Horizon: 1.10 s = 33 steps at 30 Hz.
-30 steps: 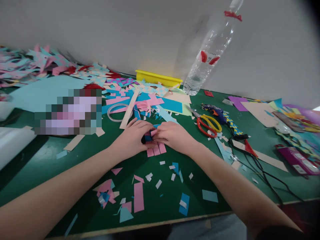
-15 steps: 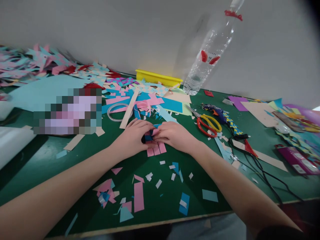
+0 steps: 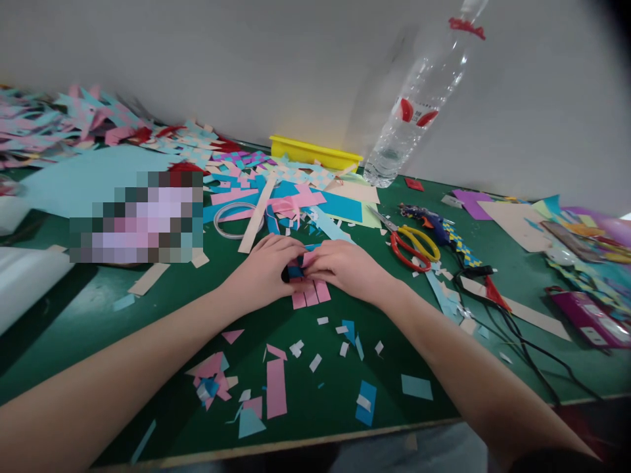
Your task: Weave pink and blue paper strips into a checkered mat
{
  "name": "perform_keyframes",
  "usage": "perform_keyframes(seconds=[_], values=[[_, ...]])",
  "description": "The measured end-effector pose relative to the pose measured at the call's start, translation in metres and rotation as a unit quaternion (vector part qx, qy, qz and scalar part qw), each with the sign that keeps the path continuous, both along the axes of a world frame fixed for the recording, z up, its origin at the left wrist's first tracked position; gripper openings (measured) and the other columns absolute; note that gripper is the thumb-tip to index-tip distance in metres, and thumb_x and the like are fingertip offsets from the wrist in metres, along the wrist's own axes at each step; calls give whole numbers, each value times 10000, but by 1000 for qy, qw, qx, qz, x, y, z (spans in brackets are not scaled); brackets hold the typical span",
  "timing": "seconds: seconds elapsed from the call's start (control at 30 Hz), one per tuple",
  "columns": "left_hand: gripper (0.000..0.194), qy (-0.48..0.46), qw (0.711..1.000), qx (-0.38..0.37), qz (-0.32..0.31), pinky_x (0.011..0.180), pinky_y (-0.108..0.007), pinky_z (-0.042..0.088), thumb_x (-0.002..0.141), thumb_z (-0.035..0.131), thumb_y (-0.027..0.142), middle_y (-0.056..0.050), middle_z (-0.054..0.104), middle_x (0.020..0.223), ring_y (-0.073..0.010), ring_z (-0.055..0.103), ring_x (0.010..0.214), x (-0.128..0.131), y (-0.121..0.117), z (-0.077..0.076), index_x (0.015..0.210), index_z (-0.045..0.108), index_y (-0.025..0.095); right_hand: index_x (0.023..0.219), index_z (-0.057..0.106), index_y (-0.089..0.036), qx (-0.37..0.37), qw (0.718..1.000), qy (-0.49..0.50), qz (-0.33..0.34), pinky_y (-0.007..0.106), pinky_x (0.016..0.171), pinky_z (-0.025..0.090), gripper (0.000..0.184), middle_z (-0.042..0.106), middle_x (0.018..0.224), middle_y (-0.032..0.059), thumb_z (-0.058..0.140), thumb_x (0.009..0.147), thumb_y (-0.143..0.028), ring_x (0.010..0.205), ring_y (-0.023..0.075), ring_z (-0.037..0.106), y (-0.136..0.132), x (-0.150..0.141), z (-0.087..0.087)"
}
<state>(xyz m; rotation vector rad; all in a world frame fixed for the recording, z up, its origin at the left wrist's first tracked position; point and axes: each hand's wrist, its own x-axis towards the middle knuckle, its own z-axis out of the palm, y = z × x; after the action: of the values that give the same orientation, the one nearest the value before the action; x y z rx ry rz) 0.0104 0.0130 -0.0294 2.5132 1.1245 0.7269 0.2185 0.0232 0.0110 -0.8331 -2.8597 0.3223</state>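
Both hands meet at the middle of the green table over a small piece of pink and blue paper strips (image 3: 310,295), which look woven together. My left hand (image 3: 271,266) is closed on the piece's left side, fingers curled around it. From the other side my right hand (image 3: 348,266) pinches the paper near its top. The pink strip ends stick out below the fingers, toward me, with thin dark slits between them. The upper part of the weave is mostly hidden by my fingers.
Paper scraps (image 3: 276,387) lie in front of me. Red-and-yellow scissors (image 3: 411,246) rest to the right, near a clear bottle (image 3: 414,112) and a purple box (image 3: 589,318). Behind my hands are a tape roll (image 3: 234,220), paper strips and a yellow tray (image 3: 315,154). A pixelated object (image 3: 142,223) is at left.
The view has shifted very slightly, so everything sits a little further right. My hands keep the same hold on the paper strips.
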Motion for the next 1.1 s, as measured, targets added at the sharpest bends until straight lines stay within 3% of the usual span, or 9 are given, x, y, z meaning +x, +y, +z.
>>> perform_keyframes(seconds=[0.47,0.7,1.1], values=[[282,4,1000,-15,2,977,-481,433,771,740,434,-78,634,1126,-298,536,1096,0,1,0,916,645,212,914,737,-158,5,999,-6,-35,322,772,414,174,724,936,69,570,947,-197,891,192,593,-2,-4,1],[355,-12,1000,-18,-6,962,-464,437,786,736,440,-76,644,1138,-283,553,1066,0,0,1,1043,639,215,904,742,-195,-25,1000,3,-14,318,818,414,194,729,1041,53,561,960,-237,966,188,611,-2,-1,2],[314,3,1000,-19,0,978,-477,428,769,749,446,-84,641,1150,-297,537,1086,0,1,1,942,646,206,870,729,-168,12,999,-12,-48,315,757,366,168,727,962,53,575,936,-152,919,186,610,-7,-7,3]])
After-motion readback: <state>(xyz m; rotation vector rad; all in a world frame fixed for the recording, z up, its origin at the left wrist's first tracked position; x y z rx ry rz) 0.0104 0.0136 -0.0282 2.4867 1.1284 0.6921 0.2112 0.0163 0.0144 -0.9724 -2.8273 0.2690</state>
